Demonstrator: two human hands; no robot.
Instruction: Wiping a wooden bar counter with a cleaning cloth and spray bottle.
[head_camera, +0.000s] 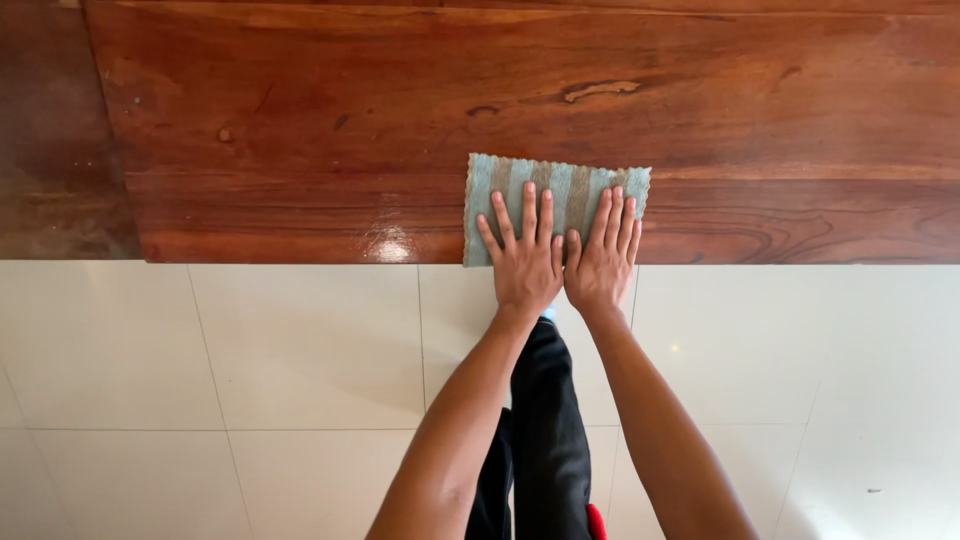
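A light blue cloth (560, 180) with brownish stripes lies flat on a polished reddish-brown wooden table (300, 120), close to its near edge. My left hand (525, 258) presses flat on the cloth's lower middle with fingers spread. Beside it, my right hand (603, 258) also rests flat on the cloth, fingers together and pointing away from me. The two hands touch at the thumbs. Neither hand grips anything; both palms hang partly over the table edge.
The table's near edge (300, 262) runs across the view, with a glossy wet-looking spot (385, 240) near it. Below is a white tiled floor (200, 380). My legs in dark trousers (545, 430) stand under my arms.
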